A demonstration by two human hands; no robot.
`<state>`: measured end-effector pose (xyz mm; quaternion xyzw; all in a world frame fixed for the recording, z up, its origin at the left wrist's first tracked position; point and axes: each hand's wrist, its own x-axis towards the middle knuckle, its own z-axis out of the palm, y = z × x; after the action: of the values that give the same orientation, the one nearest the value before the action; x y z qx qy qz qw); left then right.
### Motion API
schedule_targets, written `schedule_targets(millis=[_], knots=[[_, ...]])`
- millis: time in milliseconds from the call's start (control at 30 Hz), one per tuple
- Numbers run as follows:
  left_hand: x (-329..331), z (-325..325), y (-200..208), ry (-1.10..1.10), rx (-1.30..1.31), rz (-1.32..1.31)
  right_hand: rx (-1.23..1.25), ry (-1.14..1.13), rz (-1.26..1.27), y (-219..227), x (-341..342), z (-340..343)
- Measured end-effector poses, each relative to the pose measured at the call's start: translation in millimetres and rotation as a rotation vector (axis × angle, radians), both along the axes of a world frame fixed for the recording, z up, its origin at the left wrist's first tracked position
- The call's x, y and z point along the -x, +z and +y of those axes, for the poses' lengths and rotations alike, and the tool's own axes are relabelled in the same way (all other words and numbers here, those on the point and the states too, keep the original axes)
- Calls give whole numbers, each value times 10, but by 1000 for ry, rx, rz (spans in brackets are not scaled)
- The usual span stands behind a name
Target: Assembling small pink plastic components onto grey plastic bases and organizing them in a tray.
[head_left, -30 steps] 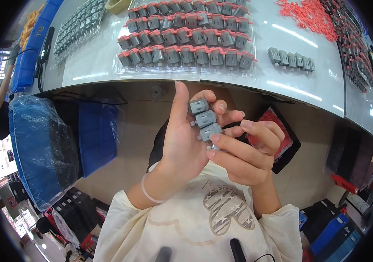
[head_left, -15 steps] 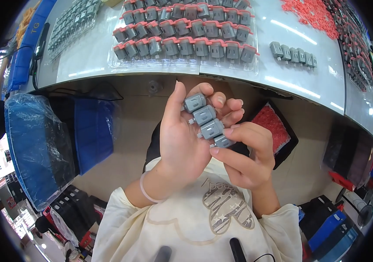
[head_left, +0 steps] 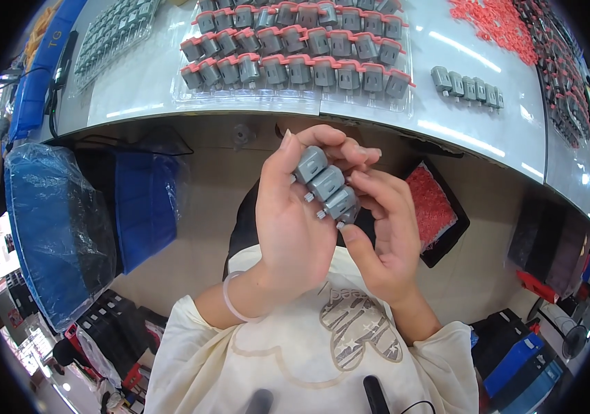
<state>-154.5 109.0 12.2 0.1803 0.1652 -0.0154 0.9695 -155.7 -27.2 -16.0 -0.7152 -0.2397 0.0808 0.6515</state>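
In front of my chest a row of several small grey motors (head_left: pixel 326 183), each with a short shaft at one end, lies across my left hand (head_left: pixel 287 224). Its fingers curl behind and over the top of the row, holding it. My right hand (head_left: pixel 393 238) closes round the lower end of the row, thumb on the near side and fingers on the far side. The lowest motor (head_left: pixel 347 215) is partly hidden between the two hands.
On the white table (head_left: pixel 371 114) ahead, a clear tray (head_left: pixel 240 100) carries rows of motors with red clips. To its right lie a short row of grey motors (head_left: pixel 467 87) and a pile of red clips (head_left: pixel 492 24). Blue bins (head_left: pixel 53 228) stand left; a black box of red pieces (head_left: pixel 427 207) is right.
My right hand has shifted from a thumb-and-finger pinch on the lowest motor to cupping the row's lower end. The row has tilted slightly, and my left fingers have curled further over it.
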Motion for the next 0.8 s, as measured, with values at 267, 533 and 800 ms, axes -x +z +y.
schedule_targets(millis=[267, 533, 800], knots=[[120, -84, 70, -120, -989, -254, -458, -75, 366, 78, 116, 255], [117, -53, 71, -248, -1055, -444, -474, -189, 429, 120, 15, 17], [295, 190, -169, -1, -1145, -600, -543, -180, 637, 58, -343, -521]])
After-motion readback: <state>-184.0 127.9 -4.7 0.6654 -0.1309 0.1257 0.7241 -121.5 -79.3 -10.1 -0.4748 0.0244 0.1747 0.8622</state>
